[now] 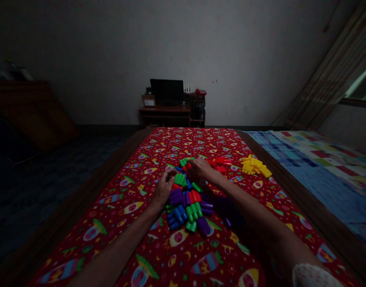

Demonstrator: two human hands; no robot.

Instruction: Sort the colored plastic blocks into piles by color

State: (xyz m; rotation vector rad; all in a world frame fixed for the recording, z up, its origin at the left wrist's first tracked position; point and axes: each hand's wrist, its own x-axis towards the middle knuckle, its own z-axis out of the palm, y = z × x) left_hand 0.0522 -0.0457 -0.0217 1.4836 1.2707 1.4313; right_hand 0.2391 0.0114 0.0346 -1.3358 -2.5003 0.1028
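A mixed pile of plastic toy building blocks lies on the red patterned cloth (120,223). My left hand (164,189) rests at the pile's left edge, fingers curved and apart, next to a green block (180,179). Reaching over the far side of the pile, my right hand (201,169) has its fingers closed at a red block (188,166), partly hidden by them. Nearer me lie a purple block (177,197), a blue block (179,214) and a green block (194,211). Several red blocks (223,161) sit just beyond my right hand.
A separate heap of yellow blocks (254,166) lies at the right of the cloth. A purple block (228,222) is beneath my right forearm. Beyond the far edge stands a desk (165,111) with a monitor (167,91). A checked bedcover (314,159) is on the right.
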